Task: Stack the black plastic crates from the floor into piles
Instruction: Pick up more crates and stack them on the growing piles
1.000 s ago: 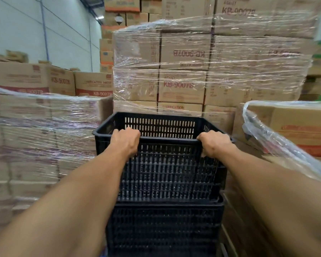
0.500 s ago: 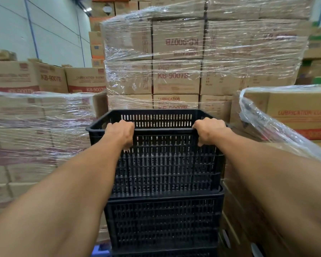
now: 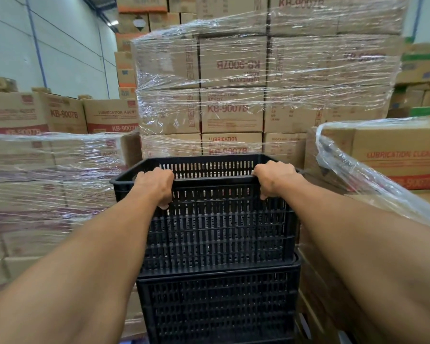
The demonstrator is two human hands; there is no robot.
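At twelve o'clock, straight ahead, the top crate (image 3: 216,219) now sits lower than a second ago, its base dropped inside the rim of the lower crate (image 3: 216,304). The left hand (image 3: 154,186) and right hand (image 3: 274,178) each curl their fingers over the near rim, clamped on it. Shrink-wrapped cartons (image 3: 258,83) stand behind. That suggests this crate is seated, so letting go looks like the next step.

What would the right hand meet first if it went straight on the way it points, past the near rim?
Probably the slotted far wall of the top black plastic crate, which the right hand grips; depth is uncertain.
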